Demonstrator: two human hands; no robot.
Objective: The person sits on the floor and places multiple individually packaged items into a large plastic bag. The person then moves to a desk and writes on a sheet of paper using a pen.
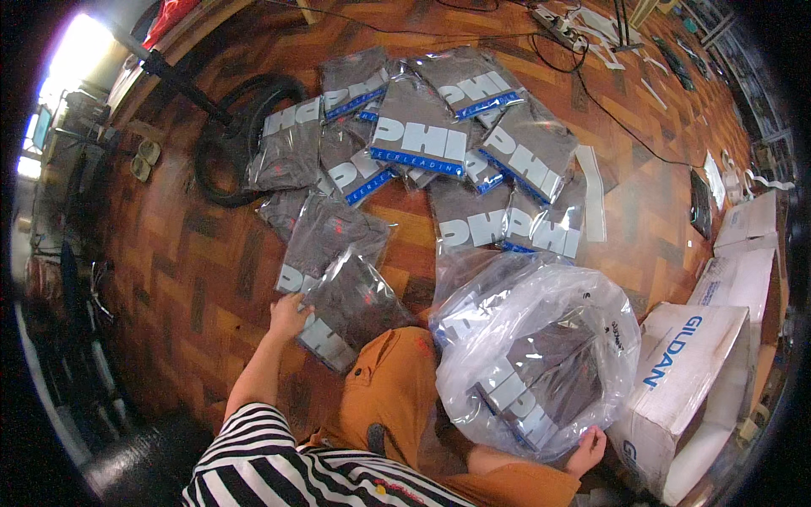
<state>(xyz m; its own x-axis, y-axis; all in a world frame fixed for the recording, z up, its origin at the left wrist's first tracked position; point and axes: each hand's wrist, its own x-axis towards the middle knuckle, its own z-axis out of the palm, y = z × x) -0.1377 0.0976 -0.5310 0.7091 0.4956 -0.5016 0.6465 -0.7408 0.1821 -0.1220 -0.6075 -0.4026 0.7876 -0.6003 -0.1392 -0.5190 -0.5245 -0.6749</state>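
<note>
My left hand has its fingers closed on the left edge of a folded grey shirt in a clear sleeve, which lies on the floor beside my knee. Another sleeved grey shirt lies partly under it. On my right a large clear plastic bag stands with its mouth open toward me. Inside it are folded grey shirts with white lettering. My right hand pinches the near right rim of that bag.
Several more sleeved grey shirts with white and blue print are spread ahead on the wood floor. White cardboard boxes stand at the right. A black round stand base is at the left. A power strip and cables lie far right.
</note>
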